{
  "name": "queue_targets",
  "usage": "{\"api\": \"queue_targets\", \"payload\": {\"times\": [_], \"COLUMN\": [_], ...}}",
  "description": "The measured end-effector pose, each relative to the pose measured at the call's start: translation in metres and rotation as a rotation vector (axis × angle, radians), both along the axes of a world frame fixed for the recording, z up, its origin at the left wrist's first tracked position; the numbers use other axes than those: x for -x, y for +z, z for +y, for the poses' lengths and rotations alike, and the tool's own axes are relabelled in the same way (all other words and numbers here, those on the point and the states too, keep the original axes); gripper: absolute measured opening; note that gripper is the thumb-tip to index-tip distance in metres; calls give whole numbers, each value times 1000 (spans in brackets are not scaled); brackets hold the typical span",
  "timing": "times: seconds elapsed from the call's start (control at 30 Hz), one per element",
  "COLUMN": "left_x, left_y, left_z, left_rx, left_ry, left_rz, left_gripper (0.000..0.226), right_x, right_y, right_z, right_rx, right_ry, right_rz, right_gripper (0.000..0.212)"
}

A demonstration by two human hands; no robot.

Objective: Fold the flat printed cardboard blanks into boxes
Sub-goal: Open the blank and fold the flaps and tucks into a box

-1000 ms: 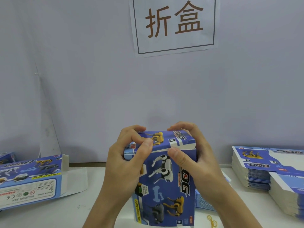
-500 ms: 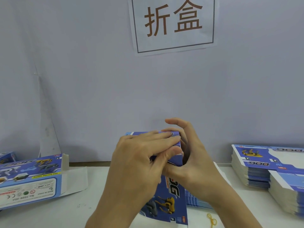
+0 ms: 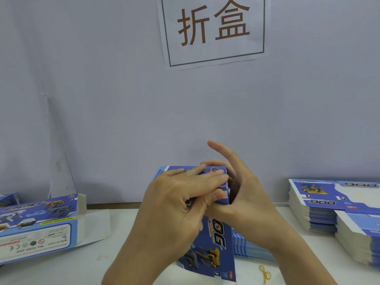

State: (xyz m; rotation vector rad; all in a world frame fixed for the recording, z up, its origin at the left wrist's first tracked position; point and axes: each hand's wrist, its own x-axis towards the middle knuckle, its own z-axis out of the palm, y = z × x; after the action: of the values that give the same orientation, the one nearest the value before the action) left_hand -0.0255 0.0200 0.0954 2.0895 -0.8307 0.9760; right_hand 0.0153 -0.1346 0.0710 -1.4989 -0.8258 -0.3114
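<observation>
Blue printed cardboard box [image 3: 213, 243] stands upright mid-table. Left hand [image 3: 176, 204] presses flat, straight fingers over its top flap; right hand [image 3: 246, 194] cups the far side, fingers curled round it.

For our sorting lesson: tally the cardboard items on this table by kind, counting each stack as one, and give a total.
Box being folded in the hands: 1
Folded boxes at left: 2
Stacks of flat blanks: 3
Total: 6
</observation>
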Motion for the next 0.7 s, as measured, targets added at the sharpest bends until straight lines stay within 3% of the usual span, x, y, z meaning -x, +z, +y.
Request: {"api": "queue_targets", "payload": {"times": [0.1,0.27,0.4,0.7], "left_x": [-4,-6,-7,-8], "left_y": [-6,-4,-2,-5], "left_z": [-5,1,8,15], "left_rx": [91,185,104,24], "left_ry": [46,166,151,92], "left_rz": [-74,-137,-102,-80], "left_gripper": [30,28,35,38], "right_x": [1,-3,-7,-9], "right_y": [-2,-11,-15,-11], "right_z": [1,0,7,2], "right_rx": [-2,167,142,168], "right_ry": [-20,-87,-118,-86], "right_rz": [33,69,18,-4], "right_gripper": [91,107,76,52]}}
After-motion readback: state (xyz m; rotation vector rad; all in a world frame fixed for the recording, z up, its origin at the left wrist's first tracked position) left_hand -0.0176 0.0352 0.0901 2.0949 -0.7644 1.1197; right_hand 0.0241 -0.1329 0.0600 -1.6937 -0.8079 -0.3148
